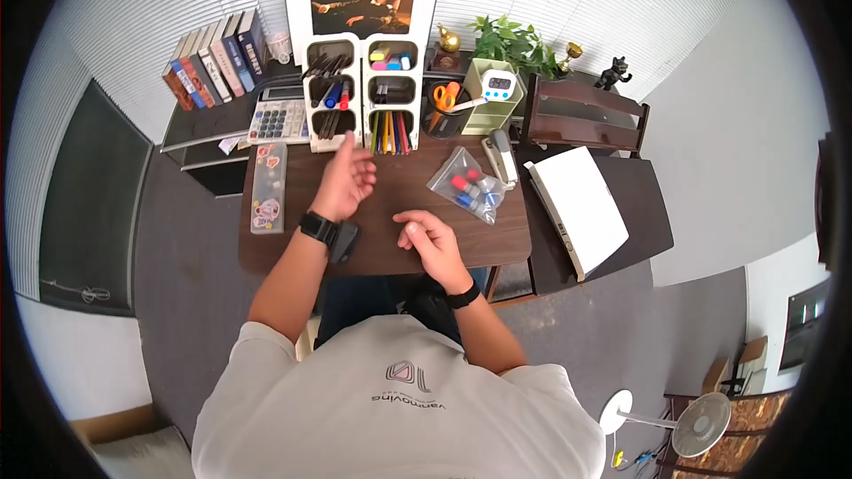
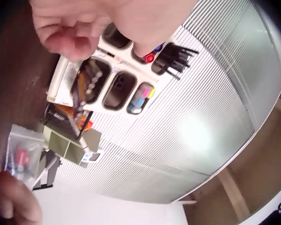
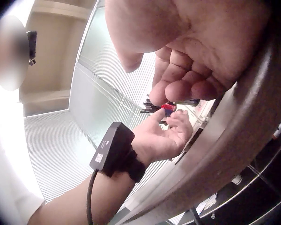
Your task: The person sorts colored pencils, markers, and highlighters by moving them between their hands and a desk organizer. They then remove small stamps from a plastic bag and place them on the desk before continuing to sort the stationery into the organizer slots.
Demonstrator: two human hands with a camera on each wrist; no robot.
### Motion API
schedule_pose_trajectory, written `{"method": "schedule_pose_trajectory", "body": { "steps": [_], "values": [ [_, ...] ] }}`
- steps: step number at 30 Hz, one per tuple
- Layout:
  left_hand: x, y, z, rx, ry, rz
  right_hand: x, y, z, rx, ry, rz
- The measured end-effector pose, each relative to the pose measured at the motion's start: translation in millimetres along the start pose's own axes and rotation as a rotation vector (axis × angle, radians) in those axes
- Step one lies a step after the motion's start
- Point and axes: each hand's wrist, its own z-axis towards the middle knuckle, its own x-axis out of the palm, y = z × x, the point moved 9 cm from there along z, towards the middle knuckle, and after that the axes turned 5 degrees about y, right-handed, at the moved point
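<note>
Pointing its thumb toward the white organizer (image 1: 321, 145) just beyond it, the left hand (image 1: 346, 181) had loosely bent fingers; whether the thumb touched the organizer could not be told. The right hand (image 1: 431, 247) was relaxed, its fingers curved toward the palm, while the clear bag (image 1: 441, 179) of red and blue items lay beyond it, slightly to its right. The head view showed the calculator (image 1: 279, 124) left of the organizer, absent from the left wrist view; the right wrist view alone revealed a cable (image 3: 90, 199) below the left hand's wrist device (image 3: 113, 147).
</note>
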Motion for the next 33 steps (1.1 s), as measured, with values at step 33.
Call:
{"method": "schedule_pose_trajectory", "body": {
  "steps": [33],
  "values": [
    [24.0,96.0,-110.9,-0.369,0.389,0.031,7.8,18.3,4.4,-0.103,-0.152,-0.389]
  ]
}}
